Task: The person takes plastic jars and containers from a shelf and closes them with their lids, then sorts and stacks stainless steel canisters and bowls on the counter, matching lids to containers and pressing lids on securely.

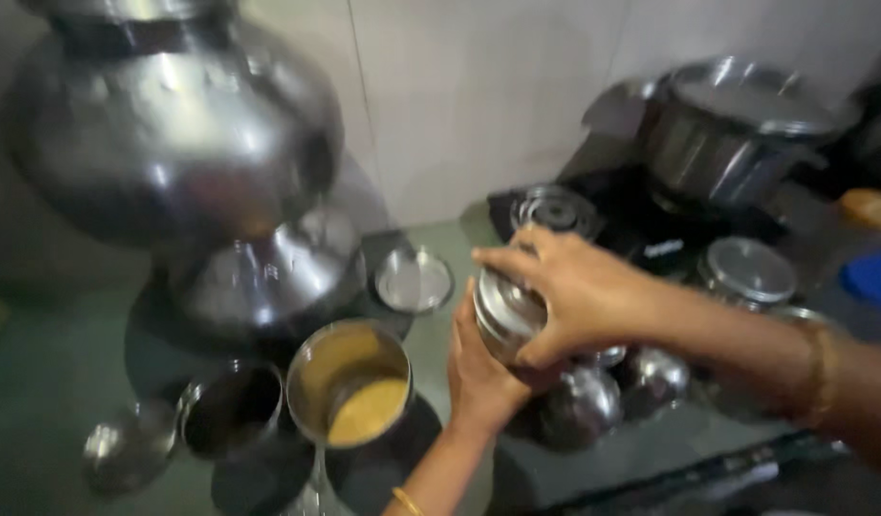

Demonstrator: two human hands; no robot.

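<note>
A small round steel container [502,320] is tilted in the middle of the view, held between both my hands. My left hand [478,373] supports it from below and behind. My right hand [574,287] grips over its lidded top with fingers wrapped around it. Just left of them stands an open steel tin [349,382] holding yellow powder, and beside that an empty dark steel cup [230,411]. A loose steel lid [413,280] lies flat on the green counter behind the tin.
A very large steel water pot [173,124] sits at the back left on a smaller vessel [268,277]. A stove [641,229] with a big lidded pot [737,134] is at the back right. Several small lidded steel jars [746,272] cluster below my right arm.
</note>
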